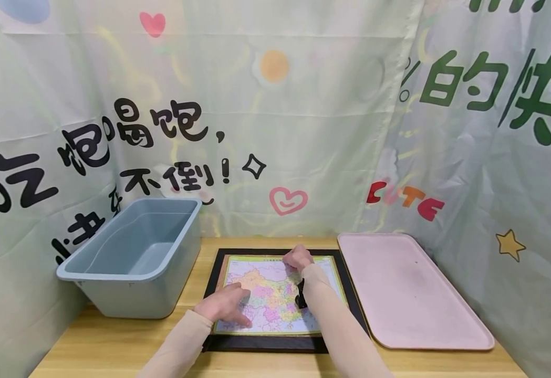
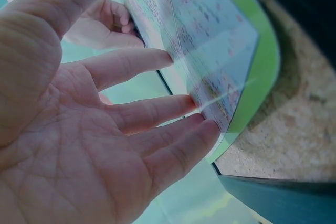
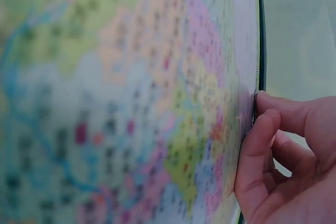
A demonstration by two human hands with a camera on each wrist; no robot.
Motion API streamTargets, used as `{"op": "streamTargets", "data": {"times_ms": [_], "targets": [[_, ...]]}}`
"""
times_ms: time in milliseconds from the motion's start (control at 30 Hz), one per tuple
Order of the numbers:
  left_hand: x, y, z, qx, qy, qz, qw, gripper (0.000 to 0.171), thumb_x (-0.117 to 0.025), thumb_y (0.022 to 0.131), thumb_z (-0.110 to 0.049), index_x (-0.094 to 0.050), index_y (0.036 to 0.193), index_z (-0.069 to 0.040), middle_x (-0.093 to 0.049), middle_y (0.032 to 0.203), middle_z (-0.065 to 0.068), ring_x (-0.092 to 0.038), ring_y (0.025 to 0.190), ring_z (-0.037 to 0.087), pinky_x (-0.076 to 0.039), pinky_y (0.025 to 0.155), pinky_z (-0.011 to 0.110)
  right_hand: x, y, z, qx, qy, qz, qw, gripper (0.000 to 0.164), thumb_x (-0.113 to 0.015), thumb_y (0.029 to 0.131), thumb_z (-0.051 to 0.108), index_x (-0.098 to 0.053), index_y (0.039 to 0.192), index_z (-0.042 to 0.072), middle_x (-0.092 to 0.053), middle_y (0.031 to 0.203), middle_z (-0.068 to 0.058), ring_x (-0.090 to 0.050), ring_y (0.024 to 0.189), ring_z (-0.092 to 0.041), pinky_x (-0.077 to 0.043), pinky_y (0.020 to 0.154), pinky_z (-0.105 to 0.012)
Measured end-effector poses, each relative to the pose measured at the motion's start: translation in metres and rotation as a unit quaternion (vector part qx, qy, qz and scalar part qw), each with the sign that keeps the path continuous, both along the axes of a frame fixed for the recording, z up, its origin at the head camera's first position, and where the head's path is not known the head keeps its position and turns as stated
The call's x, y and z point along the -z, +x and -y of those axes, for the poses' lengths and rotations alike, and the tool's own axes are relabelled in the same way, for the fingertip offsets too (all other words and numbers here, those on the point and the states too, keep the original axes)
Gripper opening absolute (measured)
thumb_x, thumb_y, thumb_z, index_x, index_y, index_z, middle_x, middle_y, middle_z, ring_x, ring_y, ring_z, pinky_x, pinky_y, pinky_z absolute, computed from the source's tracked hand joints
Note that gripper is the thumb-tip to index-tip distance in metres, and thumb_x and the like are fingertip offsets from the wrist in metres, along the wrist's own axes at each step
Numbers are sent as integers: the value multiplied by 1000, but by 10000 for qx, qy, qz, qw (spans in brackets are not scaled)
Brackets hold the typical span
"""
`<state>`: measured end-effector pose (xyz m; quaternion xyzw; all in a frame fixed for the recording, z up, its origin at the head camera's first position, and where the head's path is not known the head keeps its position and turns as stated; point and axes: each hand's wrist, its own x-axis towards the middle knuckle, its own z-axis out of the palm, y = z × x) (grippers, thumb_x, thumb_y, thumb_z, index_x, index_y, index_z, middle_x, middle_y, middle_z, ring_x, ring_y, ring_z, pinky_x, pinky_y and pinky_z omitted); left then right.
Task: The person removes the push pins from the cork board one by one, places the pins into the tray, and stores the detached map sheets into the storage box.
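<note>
A colourful printed map (image 1: 268,299) with a green border lies on a cork board (image 2: 294,145) with a black frame (image 1: 266,344). My left hand (image 1: 225,304) is over the map's left side. In the left wrist view its fingers (image 2: 152,114) are extended and spread, their tips touching or very near the map. My right hand (image 1: 299,258) is at the map's top edge. In the right wrist view its fingers (image 3: 257,145) are curled, with the thumb tip against that edge. Anything small between thumb and finger is hidden.
A deep blue-grey plastic basin (image 1: 135,296) stands left of the board on the wooden table (image 1: 86,346). To the right lies a pink tray (image 1: 417,315) with a couple of tiny dark specks on it. A printed cloth (image 1: 322,131) hangs behind the table.
</note>
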<state>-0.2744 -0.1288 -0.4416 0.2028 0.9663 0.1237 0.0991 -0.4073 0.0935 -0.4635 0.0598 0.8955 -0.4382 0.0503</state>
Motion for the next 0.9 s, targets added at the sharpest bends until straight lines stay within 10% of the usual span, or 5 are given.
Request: {"op": "streamTargets", "data": {"times_ms": [900], "targets": [[-1, 0, 1, -72, 59, 120, 9999, 77, -85, 74, -39, -57, 136, -5, -47, 147, 20, -39, 140, 38, -37, 110, 56, -2, 2, 6, -4, 425, -46, 9991, 42, -65, 88, 14, -43, 53, 15, -34, 52, 0, -32, 51, -18, -33, 52, -33]]}}
